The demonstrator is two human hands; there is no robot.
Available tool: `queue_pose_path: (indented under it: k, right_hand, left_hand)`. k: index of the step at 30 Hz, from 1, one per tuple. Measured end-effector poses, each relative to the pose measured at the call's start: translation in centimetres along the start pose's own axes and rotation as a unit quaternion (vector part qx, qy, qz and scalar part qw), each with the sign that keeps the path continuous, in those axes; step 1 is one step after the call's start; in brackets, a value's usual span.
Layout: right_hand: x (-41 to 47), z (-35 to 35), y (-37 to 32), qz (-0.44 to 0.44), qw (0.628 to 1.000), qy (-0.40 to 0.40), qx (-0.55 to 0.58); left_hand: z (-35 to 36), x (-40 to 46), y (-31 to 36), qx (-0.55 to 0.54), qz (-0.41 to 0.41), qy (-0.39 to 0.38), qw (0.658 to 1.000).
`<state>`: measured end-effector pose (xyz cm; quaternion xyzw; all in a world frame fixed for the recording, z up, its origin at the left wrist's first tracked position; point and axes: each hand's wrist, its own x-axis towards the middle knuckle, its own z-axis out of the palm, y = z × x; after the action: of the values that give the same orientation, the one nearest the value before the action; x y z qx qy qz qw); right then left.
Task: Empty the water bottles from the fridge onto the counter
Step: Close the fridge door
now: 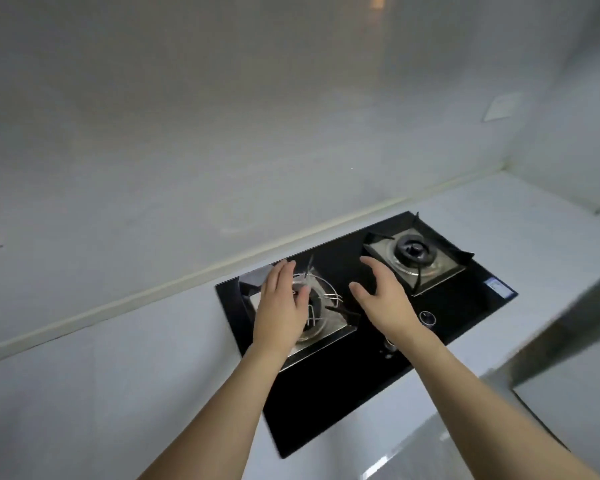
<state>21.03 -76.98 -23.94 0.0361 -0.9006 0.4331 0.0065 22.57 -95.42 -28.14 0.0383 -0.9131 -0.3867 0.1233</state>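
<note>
Over the black glass two-burner hob (326,403) set in the pale desk (118,375) — my left hand (281,313) and right hand (385,299) hover, each grip wide, holding nothing.

Pale counter (125,368) running along the wall, carrying a black glass hob (329,393) sitting flush in its top. Hob bearing two gas burners: left burner (321,311), right burner (413,254), each resting in a steel tray.
</note>
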Motion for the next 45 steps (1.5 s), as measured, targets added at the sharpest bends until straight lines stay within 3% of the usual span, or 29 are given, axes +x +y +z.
queue_pose_path:
  k: [13,18,26,39,45]
  right_hand:
    - [-4.3,-20.9,14.4,0.066,0.986,0.156,0.003]
    - [-7.4,-30.7,22.2,0.107,0.972,0.211,-0.001]
    - [-11.7,-40.8,29.9,0.16,0.949,0.273,0.004]
    - [-10.6,-50.5,39.1,0.21,0.922,0.324,0.006]
    - [-9.4,-55.1,42.3,0.221,0.91,0.351,-0.006]
  left_hand:
    - [16.3,-0.1,19.4,0.011,0.164,-0.095,0.982]
    - [25.9,-2.1,28.5,-0.01,0.224,-0.137,0.965]
    - [35.5,-5.4,40.2,-0.041,0.302,-0.197,0.932]
    - [48.0,-3.4,49.7,-0.036,0.339,-0.254,0.905]
    - [52.7,-2.2,53.6,-0.053,0.317,-0.272,0.907]
